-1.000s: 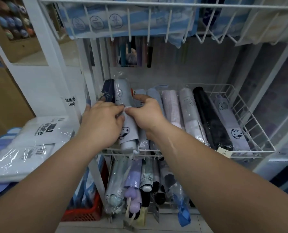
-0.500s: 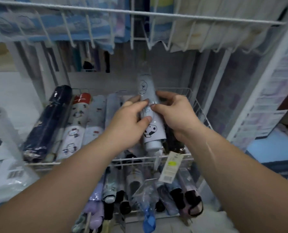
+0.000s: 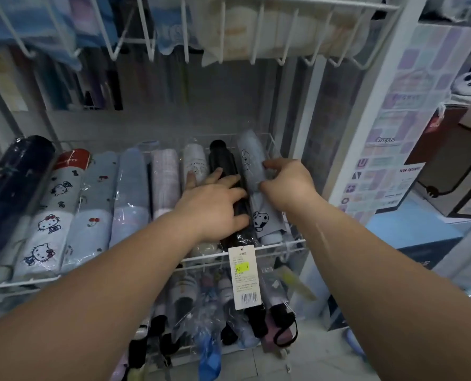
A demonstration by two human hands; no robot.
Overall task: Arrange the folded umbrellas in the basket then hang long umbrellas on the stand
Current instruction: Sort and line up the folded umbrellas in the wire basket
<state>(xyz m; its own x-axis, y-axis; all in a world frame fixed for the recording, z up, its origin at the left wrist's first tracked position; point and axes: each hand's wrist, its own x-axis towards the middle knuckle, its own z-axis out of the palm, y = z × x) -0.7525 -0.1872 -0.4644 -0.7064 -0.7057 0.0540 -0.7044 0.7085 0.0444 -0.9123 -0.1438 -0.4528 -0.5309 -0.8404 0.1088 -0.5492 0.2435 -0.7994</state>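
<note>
Umbrellas [image 3: 130, 193], plastic-sleeved cylinders, in wire basket [image 3: 273, 246]

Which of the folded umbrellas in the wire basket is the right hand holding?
The grey-blue umbrella with puppy drawings, last at the right end of the row. The right hand pinches it; the black umbrella beside it is plain.

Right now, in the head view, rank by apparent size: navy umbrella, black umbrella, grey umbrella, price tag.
1. navy umbrella
2. black umbrella, under the left hand, and grey umbrella, held by the right hand: look alike, both partly hidden
3. price tag, though nearest the camera
</note>
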